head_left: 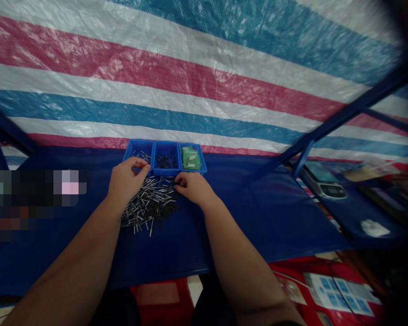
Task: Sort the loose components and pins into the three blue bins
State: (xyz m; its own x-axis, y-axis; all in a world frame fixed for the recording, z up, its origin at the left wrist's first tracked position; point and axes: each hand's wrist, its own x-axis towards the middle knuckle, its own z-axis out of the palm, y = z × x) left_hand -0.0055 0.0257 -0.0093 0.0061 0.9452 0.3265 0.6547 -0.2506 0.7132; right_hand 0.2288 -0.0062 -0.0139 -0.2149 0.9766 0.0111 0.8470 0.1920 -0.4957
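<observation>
On the blue table a loose pile of thin silver and black metal pins (149,199) lies between my forearms. Behind it stand three blue bins in a row: the left bin (126,149) has silver pins in it, the middle bin (166,146) short black pieces, and the right bin (202,158) green-and-white packets (191,157). My left hand (127,179) is at the front of the left bin, thumb and fingers pinched together. My right hand (194,188) has its fingers curled at the pile's right side, just before the middle and right bins. Whatever either hand pinches is too small to make out.
A striped plastic sheet (177,77) hangs behind the blue table (251,203). Blue metal frame bars (326,124) slope at the right. Farther right are a digital scale (323,179) and a crumpled white item (374,227). A blurred-out patch covers the left side.
</observation>
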